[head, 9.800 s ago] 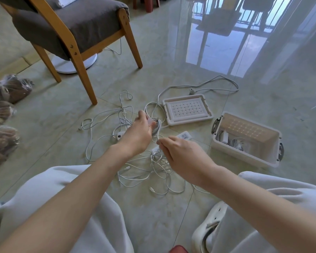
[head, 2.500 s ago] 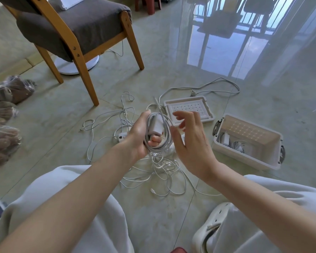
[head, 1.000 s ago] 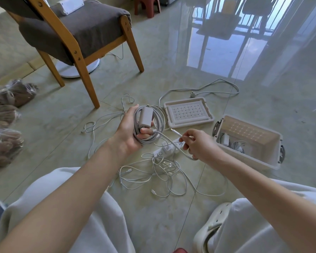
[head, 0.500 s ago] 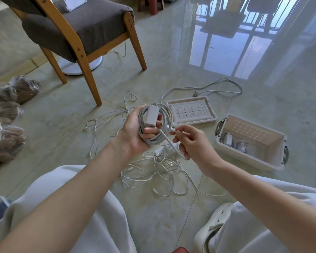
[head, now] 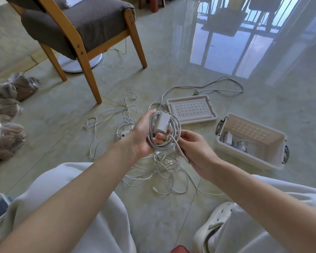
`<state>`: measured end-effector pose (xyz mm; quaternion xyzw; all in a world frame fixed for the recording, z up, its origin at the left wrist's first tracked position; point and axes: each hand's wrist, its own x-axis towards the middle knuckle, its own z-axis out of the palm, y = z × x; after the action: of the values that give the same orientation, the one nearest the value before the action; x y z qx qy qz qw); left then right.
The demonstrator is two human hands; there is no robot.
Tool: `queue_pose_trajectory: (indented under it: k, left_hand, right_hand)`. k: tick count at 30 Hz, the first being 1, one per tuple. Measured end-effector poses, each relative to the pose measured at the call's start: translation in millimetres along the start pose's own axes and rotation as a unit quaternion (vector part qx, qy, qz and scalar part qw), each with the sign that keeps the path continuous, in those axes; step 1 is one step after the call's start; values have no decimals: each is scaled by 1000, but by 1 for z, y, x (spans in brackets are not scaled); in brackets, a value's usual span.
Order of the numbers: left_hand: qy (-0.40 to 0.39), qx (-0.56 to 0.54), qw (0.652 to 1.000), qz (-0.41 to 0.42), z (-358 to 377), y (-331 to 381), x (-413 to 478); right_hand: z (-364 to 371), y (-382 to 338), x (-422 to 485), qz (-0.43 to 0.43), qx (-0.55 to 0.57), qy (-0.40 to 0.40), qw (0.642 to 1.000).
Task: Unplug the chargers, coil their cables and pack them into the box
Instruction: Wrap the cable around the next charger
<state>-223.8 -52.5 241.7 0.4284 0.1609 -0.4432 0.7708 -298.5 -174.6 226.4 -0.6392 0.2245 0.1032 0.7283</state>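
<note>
Finishing one coil, I'd say: left hand point(head: 144, 137) grips the charger point(head: 161, 121) with its cable point(head: 173, 141) looped round, right hand point(head: 195, 150) pinches the loose tail, both above the floor tangle point(head: 162, 172). Box point(head: 248, 158) sits open at right with some packed chargers point(head: 230, 140) in one end, lid point(head: 192, 111) beside it. Left to do: stow this coil, then the tangle.

My head camera looks forward and down, close over my left hand point(head: 141, 137), right hand point(head: 197, 151) and the floor point(head: 62, 115).

The left hand point(head: 140, 137) is covering some loose cables point(head: 164, 172); the chair point(head: 91, 24) is running off the top edge; contents of the box point(head: 244, 157) are appearing too small to identify.
</note>
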Motion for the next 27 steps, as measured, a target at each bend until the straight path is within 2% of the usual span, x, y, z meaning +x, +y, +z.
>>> queue_pose_trajectory:
  k: [3,6,13,17,21,23,27]
  left_hand:
    - [26,26,999,-10,-1,-7,4]
    - [34,32,999,-22,0,-11,7]
    - [-1,-33,999,17,-2,1,6]
    - [14,-41,998,53,-4,0,7]
    - [33,-58,993,94,-5,6,6]
    - [38,-60,993,97,-6,7,6]
    - [26,-32,998,51,-3,0,7]
  right_hand:
    - [-3,-1,5,91,112,-16,989]
    - [-4,-1,9,137,162,-25,977]
    - [-6,-6,13,105,300,-123,940]
    - [-5,-11,9,105,279,-139,944]
    - [-6,-15,7,158,170,-125,965]
    - [-6,-14,5,139,121,-95,978]
    - [-6,-11,4,86,63,-43,993]
